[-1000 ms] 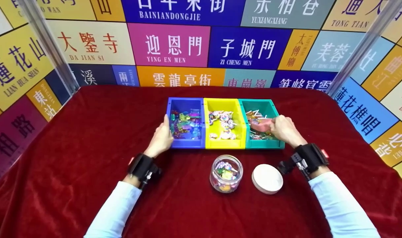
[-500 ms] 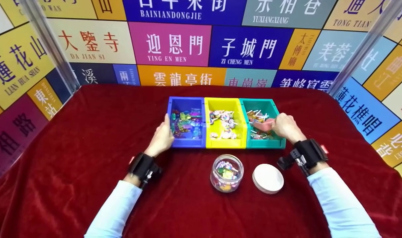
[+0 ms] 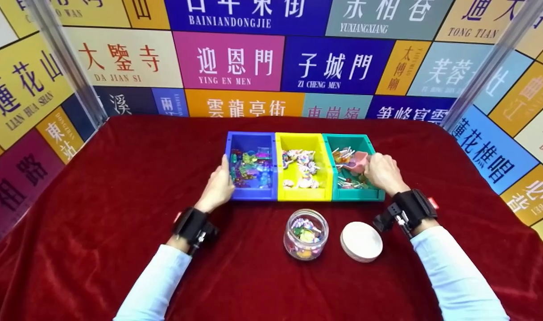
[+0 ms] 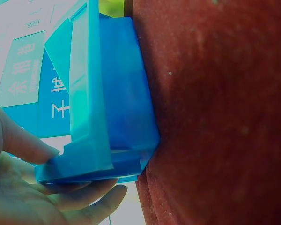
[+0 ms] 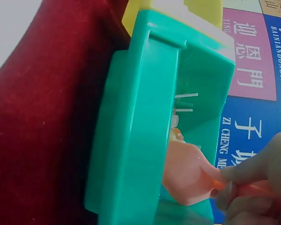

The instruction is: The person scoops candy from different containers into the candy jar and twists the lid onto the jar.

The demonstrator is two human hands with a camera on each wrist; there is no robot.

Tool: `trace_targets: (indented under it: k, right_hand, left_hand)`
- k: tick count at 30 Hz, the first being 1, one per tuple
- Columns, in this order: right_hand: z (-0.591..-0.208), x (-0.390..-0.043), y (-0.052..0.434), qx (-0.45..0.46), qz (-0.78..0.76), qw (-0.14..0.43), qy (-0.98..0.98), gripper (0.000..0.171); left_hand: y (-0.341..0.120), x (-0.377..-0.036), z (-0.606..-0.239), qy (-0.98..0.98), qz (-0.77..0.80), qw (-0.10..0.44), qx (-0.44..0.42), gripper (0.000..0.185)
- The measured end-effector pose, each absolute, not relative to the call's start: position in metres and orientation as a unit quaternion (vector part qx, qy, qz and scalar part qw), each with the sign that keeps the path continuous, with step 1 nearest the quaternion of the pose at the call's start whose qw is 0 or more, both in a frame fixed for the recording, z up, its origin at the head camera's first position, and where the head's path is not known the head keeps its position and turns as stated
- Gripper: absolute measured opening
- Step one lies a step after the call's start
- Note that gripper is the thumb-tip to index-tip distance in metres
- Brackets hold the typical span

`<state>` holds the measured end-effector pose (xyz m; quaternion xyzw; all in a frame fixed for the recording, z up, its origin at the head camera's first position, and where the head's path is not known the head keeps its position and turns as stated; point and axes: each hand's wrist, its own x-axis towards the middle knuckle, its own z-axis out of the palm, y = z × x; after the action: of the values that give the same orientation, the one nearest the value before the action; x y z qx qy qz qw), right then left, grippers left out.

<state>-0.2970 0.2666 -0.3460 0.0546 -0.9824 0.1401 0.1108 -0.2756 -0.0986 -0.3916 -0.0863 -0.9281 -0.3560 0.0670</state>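
My right hand (image 3: 383,171) grips the handle of a pink scoop (image 3: 357,163), whose bowl is down in the green bin (image 3: 370,194) among small lollipops with white sticks. In the right wrist view, thumb and fingers pinch the handle, and an orange candy (image 5: 176,134) shows at the scoop's edge. My left hand (image 3: 218,186) holds the outer side of the blue bin (image 4: 124,89), thumb on the rim and fingers below it. Colorful translucent pieces (image 3: 251,169) lie in that bin. Between them stands the yellow bin (image 3: 303,194) with swirl lollipops (image 3: 307,167).
A glass jar (image 3: 290,245) without its lid stands in front of the yellow bin, with mixed candies inside. Right of it lies a white lid (image 3: 361,240). Red velvet cloth (image 3: 164,151) covers the table, and a printed sign wall (image 3: 235,58) rises behind.
The scoop has turned in the green bin, so its hollow now shows more toward the head camera. My right hand has shifted slightly left. My left hand stays at the blue bin.
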Motion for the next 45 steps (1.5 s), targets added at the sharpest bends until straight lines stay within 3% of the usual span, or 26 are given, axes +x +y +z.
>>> trace_targets:
  k: [5,13,18,45]
  right_hand:
    - [-0.348,-0.298,0.271,0.088,0.153,0.119,-0.977,0.019]
    - [-0.345,-0.300,0.277,0.090,0.188,0.050,-0.977,0.022]
    - [-0.347,-0.300,0.278,0.096,0.208,0.038,-0.973,0.024]
    - [-0.359,-0.294,0.268,0.071,0.188,0.102,-0.974,0.026]
  left_hand:
    - [-0.099,-0.276,-0.392,-0.928,-0.357,0.064,-0.089,0.073]
    - [-0.099,-0.275,-0.391,-0.927,-0.358,0.066,-0.086,0.073]
    - [-0.099,-0.275,-0.391,-0.927,-0.357,0.069,-0.088,0.070]
    - [-0.098,-0.276,-0.392,-0.927,-0.363,0.053,-0.080,0.072]
